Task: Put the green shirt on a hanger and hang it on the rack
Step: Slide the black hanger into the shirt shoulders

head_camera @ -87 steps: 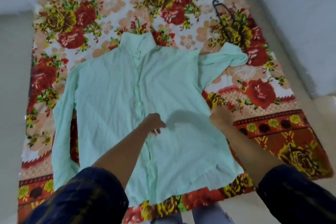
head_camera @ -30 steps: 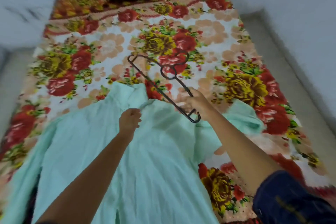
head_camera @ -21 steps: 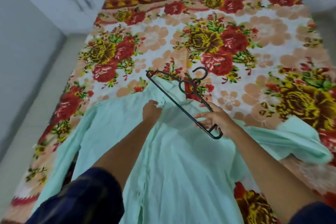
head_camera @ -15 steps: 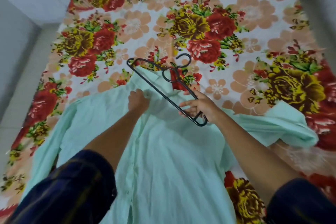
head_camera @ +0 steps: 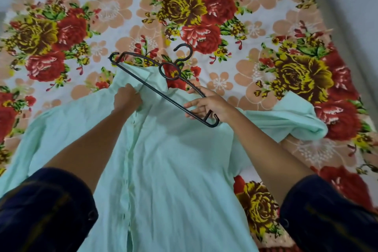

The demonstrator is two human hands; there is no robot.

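Left hand (head_camera: 127, 98) is pinching the shirt (head_camera: 163, 159) at the collar; right hand (head_camera: 208, 104) is gripping the hanger (head_camera: 155, 90) over the neckline. Shirt is lying flat on the bed (head_camera: 266, 16). Insertion step; next, likely feeding one hanger arm into a shoulder.

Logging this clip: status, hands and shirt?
Left hand grips green shirt near the collar. Right hand holds black hanger over it. Hanger not yet inside. Nothing in the way.

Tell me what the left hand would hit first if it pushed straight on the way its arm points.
Probably the hanger: its lower bar crosses just beyond the left hand, which grips the green shirt near the collar. Depth is unclear; the bar may pass above the knuckles.
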